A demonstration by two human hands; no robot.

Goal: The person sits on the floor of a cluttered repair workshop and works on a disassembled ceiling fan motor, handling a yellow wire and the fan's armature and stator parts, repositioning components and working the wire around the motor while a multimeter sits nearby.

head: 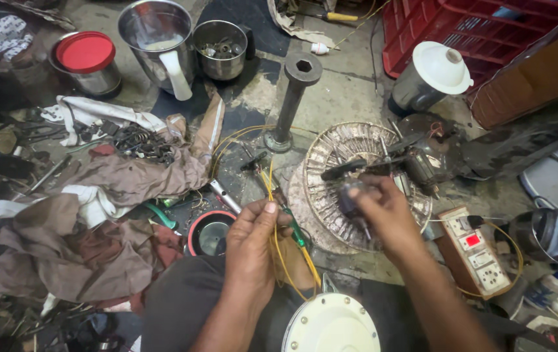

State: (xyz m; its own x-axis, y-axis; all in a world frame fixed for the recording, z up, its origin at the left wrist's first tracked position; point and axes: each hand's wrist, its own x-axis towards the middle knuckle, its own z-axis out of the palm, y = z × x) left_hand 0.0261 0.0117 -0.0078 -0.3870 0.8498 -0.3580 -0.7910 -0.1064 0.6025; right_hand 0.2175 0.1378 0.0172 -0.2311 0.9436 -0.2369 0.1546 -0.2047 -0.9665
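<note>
Item: repair work on the floor (351, 85), seen from the head camera.

Left hand (253, 238): fingers closed on a bundle of yellow wires (278, 242) together with a green-handled screwdriver (295, 228). The wires run up from the hand toward the metal post (290, 104) and loop down past the wrist.

Right hand (383, 208): fingers closed round a small dark part (349, 199), blurred, held over the round wire grille (341, 153) that lies flat on the floor. What the part is cannot be told.

Nearby: dark motor (425, 153) just beside the grille on its right; switch board (474, 251) with sockets, right of the right wrist; white round lid (331, 324) at the knees; steel jug (158, 42), steel jar (220, 49) of small parts and red-lidded tin (87, 60) at the far edge; brown rags (96, 215) to the left; red crate (474, 29) far right.

Step in hand, as judged: wiring stage, the leads gathered in one hand and the part presented by the other, not yet joined.

Next move calls for: one lead singled out of the bundle, its end brought to the part, the screwdriver shifted to a working grip.
</note>
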